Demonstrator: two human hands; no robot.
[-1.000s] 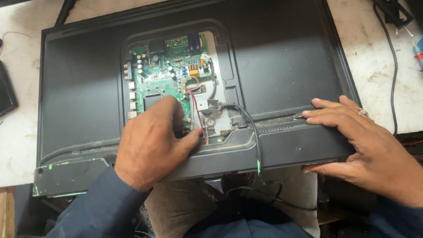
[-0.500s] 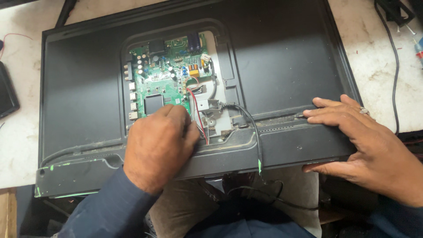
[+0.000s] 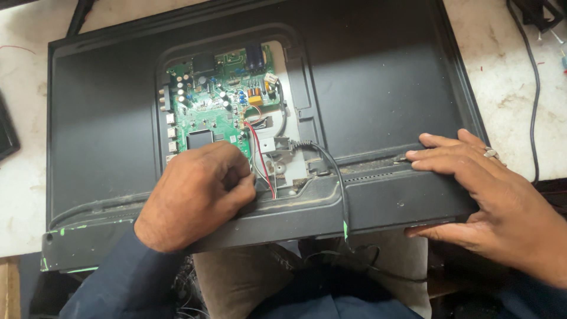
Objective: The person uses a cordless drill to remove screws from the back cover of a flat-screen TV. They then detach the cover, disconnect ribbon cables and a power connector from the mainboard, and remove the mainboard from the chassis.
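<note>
A black flat-screen set (image 3: 378, 82) lies face down on the bench with its rear opening showing a green circuit board (image 3: 215, 106). My left hand (image 3: 198, 195) rests on the lower edge of that opening, fingers curled at the red and black wires (image 3: 263, 162) beside the board; whether they pinch a wire is hidden. My right hand (image 3: 490, 195) lies flat on the set's lower right edge, thumb under the rim, fingers spread on top. A black cable (image 3: 339, 195) runs from the opening over the near edge.
The white, stained bench (image 3: 508, 77) shows around the set. A black cord (image 3: 534, 100) runs down the right side. A dark flat object (image 3: 7, 133) sits at the left edge. My lap and dark sleeves fill the bottom of the view.
My left hand has shifted slightly right and curled closer to the wires by the board. My right hand has stayed on the lower right edge.
</note>
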